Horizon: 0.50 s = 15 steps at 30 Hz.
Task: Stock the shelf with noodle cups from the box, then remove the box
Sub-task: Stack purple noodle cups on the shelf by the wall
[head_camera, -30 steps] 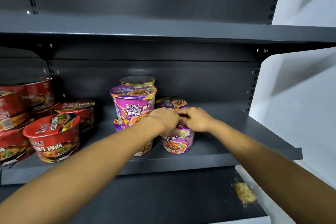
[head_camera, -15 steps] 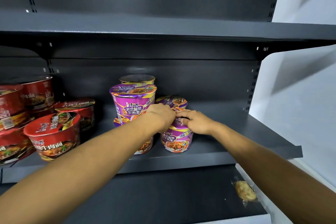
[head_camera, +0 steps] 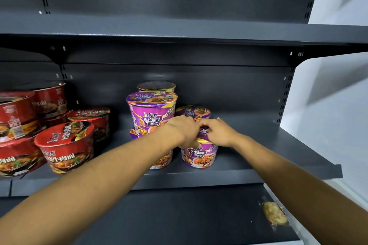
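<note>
A purple noodle cup stands upright near the front of the dark grey shelf. Both hands rest on its lid: my left hand grips the left rim and my right hand holds the right rim. Behind it sits another purple cup. To the left, a purple cup is stacked on a lower purple cup, with one more cup behind the stack. The box is out of view.
Several red noodle bowls are stacked at the shelf's left end. An upper shelf hangs close overhead. On the lower shelf, at right, lies a small wrapped snack. A white wall borders the right side.
The front purple cup has stayed in place. My hands shifted slightly on its lid, the right fingers curling closer over the rim.
</note>
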Available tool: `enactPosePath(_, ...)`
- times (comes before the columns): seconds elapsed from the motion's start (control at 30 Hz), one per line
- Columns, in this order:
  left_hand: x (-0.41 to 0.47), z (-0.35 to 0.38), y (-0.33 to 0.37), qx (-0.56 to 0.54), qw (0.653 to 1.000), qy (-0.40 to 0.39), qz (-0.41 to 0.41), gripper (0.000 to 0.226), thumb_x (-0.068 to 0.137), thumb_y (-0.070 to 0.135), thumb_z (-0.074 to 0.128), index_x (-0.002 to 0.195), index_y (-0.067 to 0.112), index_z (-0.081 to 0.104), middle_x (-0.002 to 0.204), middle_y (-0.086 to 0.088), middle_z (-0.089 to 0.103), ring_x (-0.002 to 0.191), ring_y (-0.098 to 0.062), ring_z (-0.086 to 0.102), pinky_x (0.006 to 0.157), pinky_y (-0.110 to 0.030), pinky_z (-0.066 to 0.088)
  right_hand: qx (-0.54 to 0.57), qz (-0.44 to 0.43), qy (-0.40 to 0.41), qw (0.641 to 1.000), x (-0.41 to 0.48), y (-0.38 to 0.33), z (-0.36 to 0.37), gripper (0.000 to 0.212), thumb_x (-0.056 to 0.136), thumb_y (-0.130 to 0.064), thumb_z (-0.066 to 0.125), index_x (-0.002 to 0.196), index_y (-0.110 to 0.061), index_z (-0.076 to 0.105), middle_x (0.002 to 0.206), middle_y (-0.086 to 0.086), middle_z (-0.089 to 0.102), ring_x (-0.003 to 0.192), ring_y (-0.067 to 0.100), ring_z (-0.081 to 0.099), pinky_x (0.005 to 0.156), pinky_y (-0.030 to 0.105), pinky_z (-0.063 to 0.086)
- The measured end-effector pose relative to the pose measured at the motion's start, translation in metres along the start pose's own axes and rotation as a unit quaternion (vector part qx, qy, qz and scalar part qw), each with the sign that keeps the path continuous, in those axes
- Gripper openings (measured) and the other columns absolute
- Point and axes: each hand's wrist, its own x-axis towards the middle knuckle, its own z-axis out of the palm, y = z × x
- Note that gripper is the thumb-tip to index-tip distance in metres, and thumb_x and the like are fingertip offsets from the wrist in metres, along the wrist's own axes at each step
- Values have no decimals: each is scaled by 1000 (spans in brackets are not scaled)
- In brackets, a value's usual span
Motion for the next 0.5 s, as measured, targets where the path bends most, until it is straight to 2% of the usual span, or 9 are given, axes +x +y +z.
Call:
enactPosePath(0.03,0,1,1,8,1000,10,-2,63,91,55,51,131,7,48,116,-11,59,105,-28,59,73,-31,43,-11,-10,5,1000,1,-1,1,52,84,7,39,123,-21,59,118,5,64,111,23,55,111,34,29)
enactPosePath(0.1,1,3,2,23,999,22,-5,64,90,58,50,129,7,49,117,-11,60,106,-28,60,72,-32,42,-10,-27,2,1000,1,-1,-1,52,83,6,39,121,-22,61,119,4,64,109,24,57,94,30,45)
enactPosePath(0.17,0,2,4,37,999,28,-11,67,89,61,47,128,7,51,117,-10,60,107,-27,60,71,-32,42,-7,-41,-3,999,1,1,-4,53,83,8,39,118,-23,64,118,3,65,106,22,59,84,29,50)
enactPosePath(0.27,-1,2,6,59,997,51,-16,68,88,65,45,127,10,52,113,-8,61,104,-26,61,69,-32,41,-12,-52,-7,999,1,4,-7,52,84,10,39,114,-22,67,116,0,66,106,19,60,81,24,48)
enactPosePath(0.4,-4,1,10,62,995,78,-22,67,87,67,45,126,14,54,109,-5,62,101,-24,62,66,-32,40,0,-62,6,998,3,7,-7,52,83,12,40,109,-21,71,112,0,69,105,18,61,88,30,51)
enactPosePath(0.5,-4,0,11,52,995,80,-32,65,86,67,46,123,14,56,106,-4,63,100,-24,62,66,-32,41,4,-66,22,998,4,8,-7,54,79,14,40,107,-19,73,109,0,71,103,18,63,89,27,50)
